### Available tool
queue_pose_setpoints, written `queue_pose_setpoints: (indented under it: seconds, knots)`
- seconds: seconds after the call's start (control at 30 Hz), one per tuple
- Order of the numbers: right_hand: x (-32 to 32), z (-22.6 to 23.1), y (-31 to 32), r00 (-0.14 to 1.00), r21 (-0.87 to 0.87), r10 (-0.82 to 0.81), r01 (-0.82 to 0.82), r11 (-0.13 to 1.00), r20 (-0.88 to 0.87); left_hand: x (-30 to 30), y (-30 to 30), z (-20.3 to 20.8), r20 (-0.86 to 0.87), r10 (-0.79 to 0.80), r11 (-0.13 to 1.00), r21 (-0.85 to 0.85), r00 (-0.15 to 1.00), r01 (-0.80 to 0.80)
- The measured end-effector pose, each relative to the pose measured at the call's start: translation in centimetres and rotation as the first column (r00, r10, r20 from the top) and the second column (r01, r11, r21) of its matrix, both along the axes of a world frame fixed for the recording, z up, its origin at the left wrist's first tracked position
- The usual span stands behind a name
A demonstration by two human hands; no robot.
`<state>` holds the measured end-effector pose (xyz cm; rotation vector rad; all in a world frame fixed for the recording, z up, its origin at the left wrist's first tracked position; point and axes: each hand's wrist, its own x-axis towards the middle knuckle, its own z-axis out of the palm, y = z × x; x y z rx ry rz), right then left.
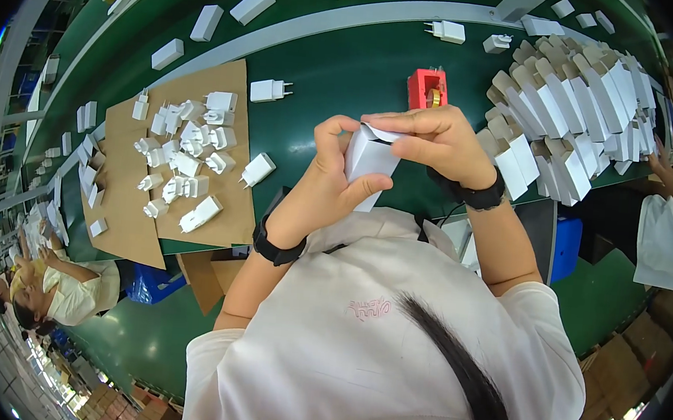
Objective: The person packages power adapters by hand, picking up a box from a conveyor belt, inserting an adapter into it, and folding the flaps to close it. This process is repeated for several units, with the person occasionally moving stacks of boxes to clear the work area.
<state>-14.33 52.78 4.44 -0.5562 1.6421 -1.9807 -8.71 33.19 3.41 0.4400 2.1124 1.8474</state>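
A small white carton (369, 163) is held upright in front of my chest. My left hand (325, 179) wraps round its side, with the thumb across the near face. At the carton's top, my right hand (441, 141) pinches the lid flap between thumb and fingers; the flap is partly folded over and a dark gap shows beneath it. What is inside the carton is hidden. To the left, several white plug adapters (186, 166) are heaped on a brown cardboard sheet (118, 219). Two single adapters, one farther back (267, 90) and one nearer (257, 170), lie by the sheet's right edge.
Beyond my right hand stands a red tape dispenser (420, 89). Open white cartons (557, 109) are stacked at the right. Two adapters (449, 32) lie near the metal rail (354, 9); closed cartons (206, 23) rest beyond it. Other people sit at left (77, 291) and right (665, 231).
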Motion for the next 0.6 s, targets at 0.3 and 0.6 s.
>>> queue_pose_setpoints:
  seconds: [0.3, 0.6]
  knots:
    - [0.1, 0.4, -0.9, 0.988, 0.179, -0.054, 0.027, 0.983, 0.146, -0.2, -0.1, -0.1, -0.082, 0.023, 0.997, -0.066, 0.996, -0.028]
    - [1.7, -1.6, -2.2, 0.997, 0.016, -0.035, 0.036, 0.999, -0.075, -1.2, -1.3, -0.5, 0.058, 0.103, 0.994, -0.029, 0.993, -0.102]
